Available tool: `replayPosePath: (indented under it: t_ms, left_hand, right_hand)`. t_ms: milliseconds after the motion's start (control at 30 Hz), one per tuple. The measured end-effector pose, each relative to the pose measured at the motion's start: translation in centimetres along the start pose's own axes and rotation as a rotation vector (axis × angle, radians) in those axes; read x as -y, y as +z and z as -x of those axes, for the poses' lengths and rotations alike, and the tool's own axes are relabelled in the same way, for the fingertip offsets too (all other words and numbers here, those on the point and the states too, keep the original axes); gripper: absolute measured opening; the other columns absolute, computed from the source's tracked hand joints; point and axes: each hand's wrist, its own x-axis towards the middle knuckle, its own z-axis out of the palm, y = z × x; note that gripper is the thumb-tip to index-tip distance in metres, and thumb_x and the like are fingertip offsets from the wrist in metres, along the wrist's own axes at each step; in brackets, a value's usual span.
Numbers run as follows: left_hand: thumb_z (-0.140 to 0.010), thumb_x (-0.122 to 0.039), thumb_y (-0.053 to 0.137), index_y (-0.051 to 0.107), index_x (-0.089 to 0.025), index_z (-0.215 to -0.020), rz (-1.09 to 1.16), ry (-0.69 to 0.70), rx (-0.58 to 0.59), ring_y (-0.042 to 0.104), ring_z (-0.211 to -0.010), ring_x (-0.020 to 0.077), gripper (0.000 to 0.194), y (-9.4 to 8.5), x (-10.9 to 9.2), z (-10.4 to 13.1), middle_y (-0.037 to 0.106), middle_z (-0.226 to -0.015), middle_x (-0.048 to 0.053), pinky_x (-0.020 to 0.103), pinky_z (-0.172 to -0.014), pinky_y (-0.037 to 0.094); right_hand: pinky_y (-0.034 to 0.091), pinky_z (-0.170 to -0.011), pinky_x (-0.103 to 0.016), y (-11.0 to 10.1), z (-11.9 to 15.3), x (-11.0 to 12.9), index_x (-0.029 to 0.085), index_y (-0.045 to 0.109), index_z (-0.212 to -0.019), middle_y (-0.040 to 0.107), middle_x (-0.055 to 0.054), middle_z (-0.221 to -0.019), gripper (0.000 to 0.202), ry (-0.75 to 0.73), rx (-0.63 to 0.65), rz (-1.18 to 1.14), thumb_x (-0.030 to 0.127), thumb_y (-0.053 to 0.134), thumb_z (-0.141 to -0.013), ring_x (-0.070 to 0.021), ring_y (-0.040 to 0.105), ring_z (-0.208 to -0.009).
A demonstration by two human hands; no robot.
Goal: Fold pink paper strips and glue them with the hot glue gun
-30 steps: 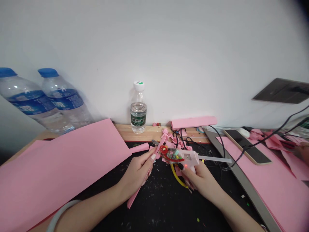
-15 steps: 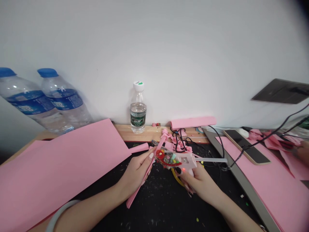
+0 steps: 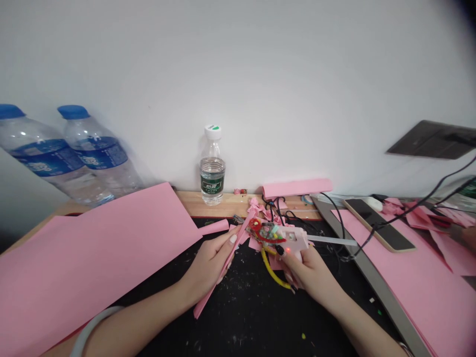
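– What is the left hand [image 3: 208,263] gripping above the black mat [image 3: 238,317]?

– It is clamped on a folded pink strip [image 3: 203,303], held at a slant

– And the right hand [image 3: 312,277]?

– It is closed around a glue gun [image 3: 296,241], whose decorated nose sits just beside the strip's upper part, a white stick [image 3: 330,240] jutting from the back, a yellow loop [image 3: 272,273] below

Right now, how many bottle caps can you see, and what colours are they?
Blue caps: 2
White cap: 1
Total: 3
The clear thing at the right edge shows no cap, so I can't count one there.
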Motion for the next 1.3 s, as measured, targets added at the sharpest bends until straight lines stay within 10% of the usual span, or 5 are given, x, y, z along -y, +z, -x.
replayPosePath:
  t_ms: [1300]
  left_hand:
    - [-0.092,-0.051,0.039,0.048,-0.018,-0.135,-0.049,0.028,0.011,0.033,-0.046,0.0088,0.054,-0.1,0.2,0.0,0.035,-0.055,-0.007,0.019,-0.040,0.027]
  right_hand:
    - [0.028,-0.037,-0.022,-0.2,-0.4,0.0,0.019,0.045,-0.044,0.045,0.000,-0.037,0.054,-0.001,-0.160,-0.033,0.058,0.045,-0.083,-0.0098,0.041,-0.036]
